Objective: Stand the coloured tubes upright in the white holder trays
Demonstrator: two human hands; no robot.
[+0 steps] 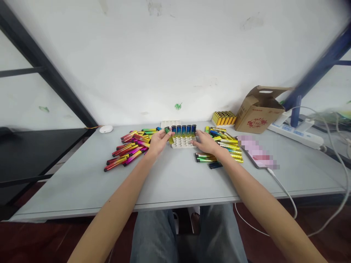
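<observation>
A white tray with rows of round holes [182, 145] sits mid-table, and several shiny blue-to-gold tubes with black ends [183, 130] stand upright in its back row. My left hand [158, 141] pinches a green-and-gold tube [169, 135], tilted at the tray's left end. At the opposite end, my right hand [204, 141] has its thumb and fingers around the tray's right edge. Red, pink and gold tubes [128, 149] lie in a loose pile by my left hand. Gold, green and blue tubes [230, 146] are heaped beside and partly behind my right hand.
Behind the work stands another white holed tray [170, 124]. Further right are a tray packed with yellow tubes [224, 118], an open cardboard box [257, 113], a power strip [297, 135] and a phone [256, 151] with its cable. A white case [106, 129] lies back left.
</observation>
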